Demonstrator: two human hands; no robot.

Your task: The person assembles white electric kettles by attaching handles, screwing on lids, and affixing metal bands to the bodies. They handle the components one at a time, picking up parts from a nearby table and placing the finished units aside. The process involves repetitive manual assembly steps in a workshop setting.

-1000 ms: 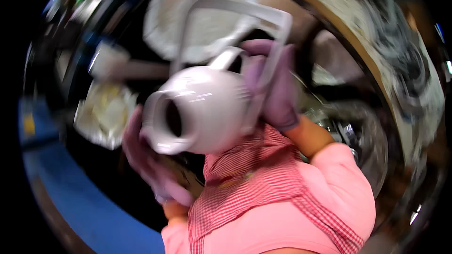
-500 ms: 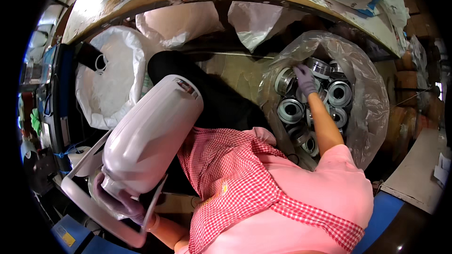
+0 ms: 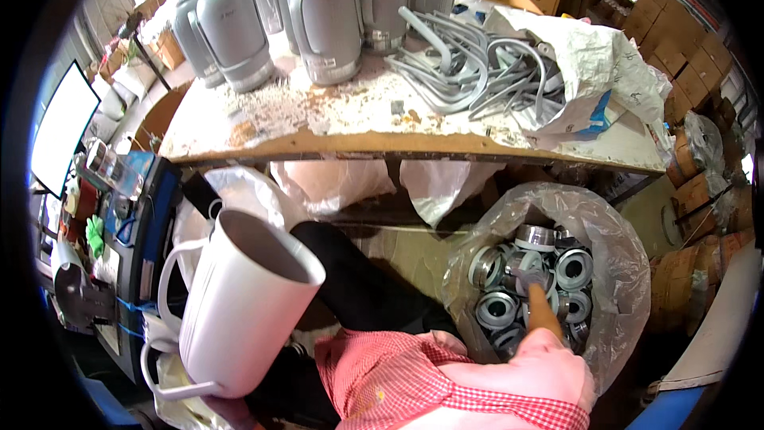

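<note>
My gloved left hand (image 3: 231,411) is under the lower end of a pale grey flask shell (image 3: 239,318), mostly hidden by it. The shell tilts with its wide hollow end up and away from me; a side handle and a loop handle stick out on its left. On the right, my gloved right hand (image 3: 533,277) reaches into a clear plastic bag (image 3: 621,302). It lies among several grey and metallic collar rings (image 3: 496,310). Its fingers are blurred, so whether they grip a ring does not show.
Finished-looking grey flasks (image 3: 322,24) stand on a worn workbench (image 3: 278,119) ahead. Beside them, grey strap-like handles (image 3: 477,72) spill from a white sack (image 3: 597,72). Another white bag (image 3: 255,191) sits behind the shell. A lit screen (image 3: 68,127) is at far left, cardboard boxes (image 3: 676,40) far right.
The view has tipped up, bringing the benchtop flasks into sight. The shell in my left hand has turned so its hollow end shows. My right hand stays among the collar rings.
</note>
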